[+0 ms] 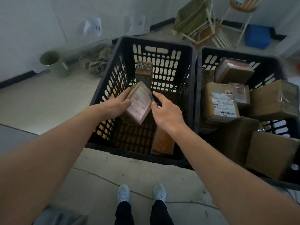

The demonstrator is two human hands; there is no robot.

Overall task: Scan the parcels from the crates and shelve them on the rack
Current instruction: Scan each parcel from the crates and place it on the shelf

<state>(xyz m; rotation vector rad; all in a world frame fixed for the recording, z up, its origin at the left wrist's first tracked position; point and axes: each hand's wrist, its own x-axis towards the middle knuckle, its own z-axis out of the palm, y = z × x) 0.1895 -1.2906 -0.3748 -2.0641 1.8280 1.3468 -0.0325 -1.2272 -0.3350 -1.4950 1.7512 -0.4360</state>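
**Labelled parcel held over the left crate**

A small brown parcel with a pink-white label on its upper face is held tilted above the inside of the left black crate. It is gripped along its left edge by the left hand, whose fingers are curled round the far corner while the thumb lies on the label side. The right hand is placed just beside the parcel's right edge, fingers loosely curled, the index finger reaching toward the upper right corner; a thin dark object appears to be pinched there, though what it is cannot be told.

Deeper in the same crate an upright box is seen against the far wall and an orange-brown packet near the front wall. The right crate, touching the first, is filled with cardboard boxes. A green bucket is seen on the floor by the wall.
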